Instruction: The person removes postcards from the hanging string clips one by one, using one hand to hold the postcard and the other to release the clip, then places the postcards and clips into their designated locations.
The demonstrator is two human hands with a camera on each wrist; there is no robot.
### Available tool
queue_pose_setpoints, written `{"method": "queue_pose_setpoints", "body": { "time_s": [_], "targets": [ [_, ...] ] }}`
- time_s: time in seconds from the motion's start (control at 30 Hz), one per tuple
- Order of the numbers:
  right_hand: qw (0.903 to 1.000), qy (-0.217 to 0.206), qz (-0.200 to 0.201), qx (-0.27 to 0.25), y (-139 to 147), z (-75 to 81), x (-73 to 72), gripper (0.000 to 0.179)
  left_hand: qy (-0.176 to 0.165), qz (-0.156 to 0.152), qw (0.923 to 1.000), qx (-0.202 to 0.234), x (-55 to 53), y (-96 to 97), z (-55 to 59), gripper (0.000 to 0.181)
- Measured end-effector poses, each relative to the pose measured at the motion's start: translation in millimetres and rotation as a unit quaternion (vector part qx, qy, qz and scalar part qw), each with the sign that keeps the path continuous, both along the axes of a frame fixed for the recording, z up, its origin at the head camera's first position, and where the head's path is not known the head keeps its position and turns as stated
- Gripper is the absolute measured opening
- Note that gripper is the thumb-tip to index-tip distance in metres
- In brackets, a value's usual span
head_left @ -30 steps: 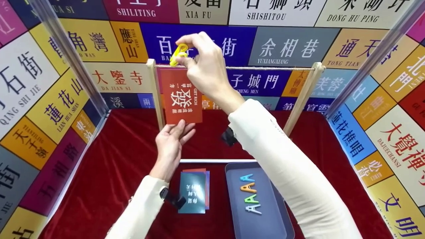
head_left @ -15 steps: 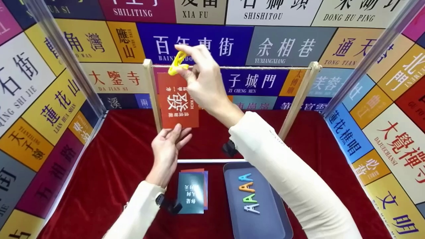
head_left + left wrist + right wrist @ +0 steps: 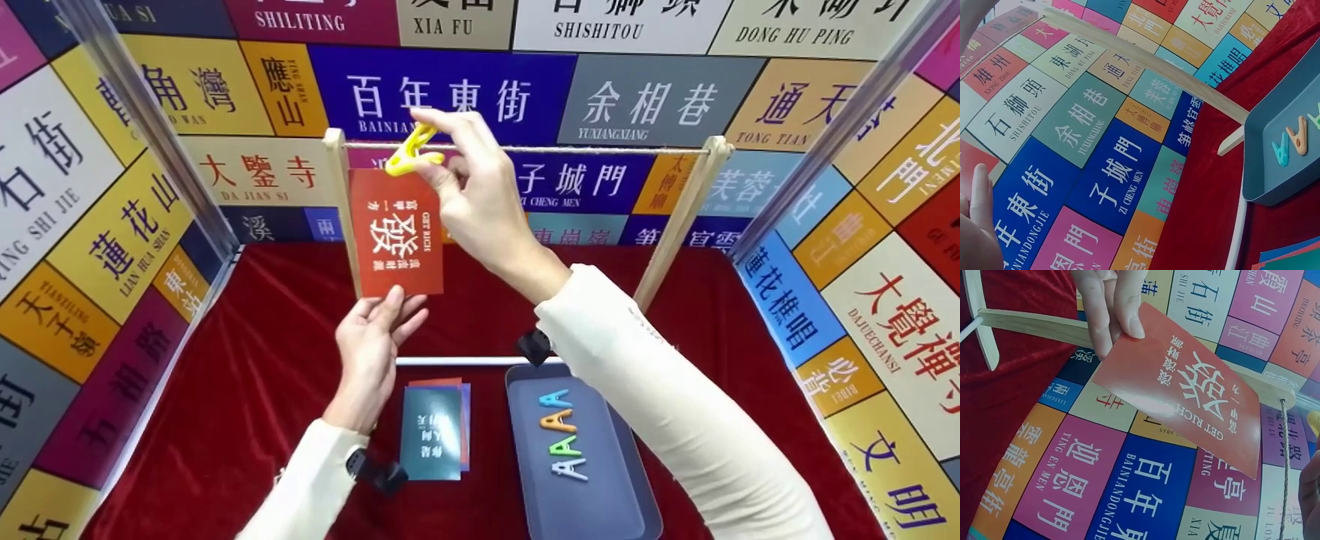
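A red card point(image 3: 400, 232) with white lettering hangs upright in front of the left post, its bottom edge pinched between the thumb and fingers of my left hand point(image 3: 373, 341). Thumb and fingers of the right hand point(image 3: 484, 180) hold a yellow clothespin point(image 3: 411, 154) at the card's top edge. Behind them a string point(image 3: 600, 148) runs between two wooden posts. The right wrist view shows the left thumb on the card's face point(image 3: 1185, 382) and the string point(image 3: 1285, 467) beyond its top edge. Only a sliver of the clothespin point(image 3: 1314, 422) appears there.
On the red cloth lies a small stack of cards point(image 3: 433, 435), a dark teal one on top. Right of it, a grey tray point(image 3: 592, 502) holds several coloured clothespins point(image 3: 559, 420). The wooden frame's right post point(image 3: 679, 225) stands behind the right forearm.
The card and left hand have moved slightly down and left. My right hand has lowered the yellow clothespin from above the string to the card's top edge.
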State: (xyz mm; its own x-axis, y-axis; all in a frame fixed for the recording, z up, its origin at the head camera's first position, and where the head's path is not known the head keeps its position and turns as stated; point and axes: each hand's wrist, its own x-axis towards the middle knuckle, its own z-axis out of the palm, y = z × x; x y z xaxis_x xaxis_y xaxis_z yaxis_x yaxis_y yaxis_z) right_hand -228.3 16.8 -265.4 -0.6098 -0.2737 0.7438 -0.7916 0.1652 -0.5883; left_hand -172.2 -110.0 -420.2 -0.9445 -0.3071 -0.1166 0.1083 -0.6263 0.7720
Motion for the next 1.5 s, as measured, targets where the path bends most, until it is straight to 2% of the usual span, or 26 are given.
{"method": "queue_pose_setpoints", "body": {
  "time_s": [0.23, 0.6, 1.03, 1.23, 1.5],
  "targets": [
    [0.9994, -0.007, 0.025, -0.025, 5, -6.6, 7.2, 0.043, 0.000, 0.005, 1.0000, -0.005, 5.9, 2.5, -1.4, 0.014],
    [0.9987, -0.004, 0.039, -0.033, 16, -13.8, 20.9, 0.041, -0.015, 0.005, 0.9998, -0.015, 19.9, 5.2, -6.8, 0.010],
    [0.9993, 0.007, 0.025, -0.026, 35, -29.2, 34.4, 0.039, -0.022, 0.004, 0.9996, -0.015, 33.9, 6.6, -13.6, 0.016],
    [0.9995, 0.004, 0.023, -0.022, 38, -39.9, 42.3, 0.039, -0.033, 0.006, 0.9993, -0.018, 41.0, 6.6, -19.8, 0.018],
    [0.9994, -0.016, 0.021, -0.023, 48, -57.6, 51.8, 0.039, -0.054, 0.014, 0.9984, -0.011, 49.3, 10.7, -36.0, 0.018]
  ]
}}
